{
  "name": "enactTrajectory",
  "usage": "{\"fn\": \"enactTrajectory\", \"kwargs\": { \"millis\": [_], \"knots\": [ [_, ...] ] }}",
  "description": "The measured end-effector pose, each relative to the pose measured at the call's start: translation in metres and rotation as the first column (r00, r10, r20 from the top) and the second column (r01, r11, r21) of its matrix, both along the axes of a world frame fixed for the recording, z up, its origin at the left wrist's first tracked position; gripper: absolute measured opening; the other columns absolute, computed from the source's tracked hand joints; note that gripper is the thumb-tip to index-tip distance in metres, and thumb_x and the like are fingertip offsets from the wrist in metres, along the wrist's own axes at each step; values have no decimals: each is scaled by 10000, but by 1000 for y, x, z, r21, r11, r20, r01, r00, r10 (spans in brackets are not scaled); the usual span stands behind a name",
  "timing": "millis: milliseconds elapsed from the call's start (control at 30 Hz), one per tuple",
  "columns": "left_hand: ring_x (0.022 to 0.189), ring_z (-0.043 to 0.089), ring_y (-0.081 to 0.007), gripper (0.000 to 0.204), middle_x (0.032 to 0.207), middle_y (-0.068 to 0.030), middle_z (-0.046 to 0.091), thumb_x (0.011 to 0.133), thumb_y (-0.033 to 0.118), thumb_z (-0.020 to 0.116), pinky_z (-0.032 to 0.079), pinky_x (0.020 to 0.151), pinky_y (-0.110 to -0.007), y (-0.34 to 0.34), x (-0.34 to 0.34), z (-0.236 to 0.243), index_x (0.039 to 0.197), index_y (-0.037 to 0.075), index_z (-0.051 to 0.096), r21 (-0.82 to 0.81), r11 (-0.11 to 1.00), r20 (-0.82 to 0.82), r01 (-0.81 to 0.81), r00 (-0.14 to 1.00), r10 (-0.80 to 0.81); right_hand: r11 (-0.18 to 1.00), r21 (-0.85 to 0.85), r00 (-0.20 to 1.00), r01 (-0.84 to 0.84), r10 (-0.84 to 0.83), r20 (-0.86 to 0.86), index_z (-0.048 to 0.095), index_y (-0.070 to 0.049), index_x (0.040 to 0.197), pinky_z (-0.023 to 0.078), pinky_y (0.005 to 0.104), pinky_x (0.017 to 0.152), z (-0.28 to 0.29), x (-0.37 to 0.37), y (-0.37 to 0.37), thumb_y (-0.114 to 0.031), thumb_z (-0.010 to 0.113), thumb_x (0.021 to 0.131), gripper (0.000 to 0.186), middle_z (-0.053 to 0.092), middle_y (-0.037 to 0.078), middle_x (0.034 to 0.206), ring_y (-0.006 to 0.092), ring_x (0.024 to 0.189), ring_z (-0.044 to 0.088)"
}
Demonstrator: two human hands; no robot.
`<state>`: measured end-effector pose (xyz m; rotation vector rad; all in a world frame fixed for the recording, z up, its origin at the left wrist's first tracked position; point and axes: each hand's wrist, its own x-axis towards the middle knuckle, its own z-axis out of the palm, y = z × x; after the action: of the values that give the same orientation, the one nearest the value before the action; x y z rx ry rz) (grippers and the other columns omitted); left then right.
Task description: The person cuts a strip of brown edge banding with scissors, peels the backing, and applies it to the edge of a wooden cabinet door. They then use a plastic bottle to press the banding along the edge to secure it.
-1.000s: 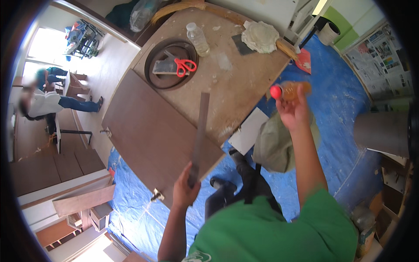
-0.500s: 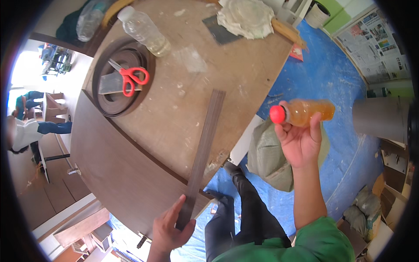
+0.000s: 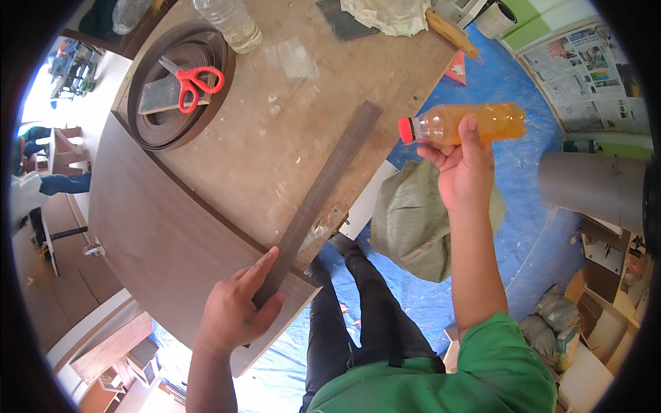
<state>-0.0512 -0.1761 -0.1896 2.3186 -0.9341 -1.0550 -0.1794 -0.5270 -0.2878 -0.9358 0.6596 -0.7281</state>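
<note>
My left hand [image 3: 237, 310] grips the near end of a long dark wood-grain edging strip [image 3: 323, 182] between thumb and fingers. The strip slants across a brown panel [image 3: 172, 227] and the bare tabletop, its far end toward the right edge. My right hand [image 3: 468, 162] is raised beyond the table's right edge, wrapped round a clear plastic bottle [image 3: 499, 122] of orange liquid. The bottle lies nearly level, its red cap [image 3: 406, 130] on and pointing left. My right thumb lies across its near side; some of the fingers are hidden behind it.
On the worktable [image 3: 275, 131] lies a coil of brown edging [image 3: 224, 76], with red-handled scissors [image 3: 186, 82] inside. A second clear bottle [image 3: 231, 24] and a crumpled whitish cloth [image 3: 389, 14] are farther back. A greenish sack [image 3: 406, 227] rests on the blue floor sheet [image 3: 530, 186].
My right hand has turned, bringing its thumb across the bottle, which is higher in view. My left hand and the strip's near end have shifted left and up; the strip slants more.
</note>
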Motion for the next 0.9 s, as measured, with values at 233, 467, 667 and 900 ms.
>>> {"fn": "enactTrajectory", "kwargs": {
  "millis": [233,467,667,900],
  "knots": [
    [793,721,-374,699,962,-240,720,792,92,767,554,736,-415,-9,19,3,1465,16,598,-59,997,-38,52,998,-54,987,-155,995,-30,15,-100,579,-32,1281,673,360,699,30,23,4,-258,753,988,409,721,120,1159,236,964,767],
    [841,715,-402,678,953,-233,717,795,81,737,550,769,-435,-6,28,-4,1448,-27,590,-83,995,-99,52,993,-60,933,-354,979,-61,-14,-204,578,-44,1314,658,362,741,38,37,12,-219,782,961,443,712,103,1164,215,1005,743],
    [870,711,-411,677,975,-237,719,802,85,742,553,785,-444,2,31,-14,1452,-25,586,-124,991,-125,50,990,-65,988,-148,990,-50,30,-135,584,-67,1329,665,383,762,36,41,3,-276,817,938,501,718,118,1197,272,1011,766],
    [857,710,-396,673,974,-222,713,842,120,724,565,781,-463,10,33,-26,1484,-4,564,-153,986,-129,61,988,-81,997,-39,980,-72,63,-187,618,-41,1270,670,385,735,24,42,-11,-377,823,925,523,755,132,1126,304,921,790]
  ]
}}
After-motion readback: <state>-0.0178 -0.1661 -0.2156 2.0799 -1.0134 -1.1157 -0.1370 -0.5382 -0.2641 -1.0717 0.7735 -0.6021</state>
